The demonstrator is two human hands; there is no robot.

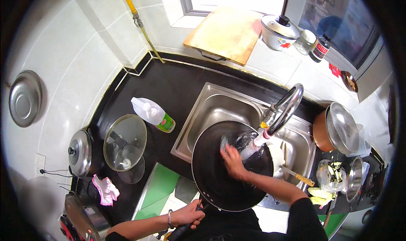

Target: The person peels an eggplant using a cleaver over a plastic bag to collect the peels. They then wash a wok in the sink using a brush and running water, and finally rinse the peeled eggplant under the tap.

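Observation:
A large black frying pan (211,177) is tilted over the front of the double-bowl steel sink (219,103). My left hand (193,214) is closed around its dark handle (181,231). Inside the pan, the fingers of my right hand (234,163) press a small greyish scrubbing pad (224,142), blurred, against the dark surface. Water (248,152) runs from the chrome faucet (290,106) into the pan beside my right hand. The pan hides part of both bowls.
A wooden-handled knife (305,179) lies across the right bowl's edge. Peeled vegetables (320,193) and a colander (342,126) sit on the right. Left are a plastic bottle (153,115), glass lid (125,142) and pink-edged cloth (105,190). A cutting board (225,34) rests on the windowsill.

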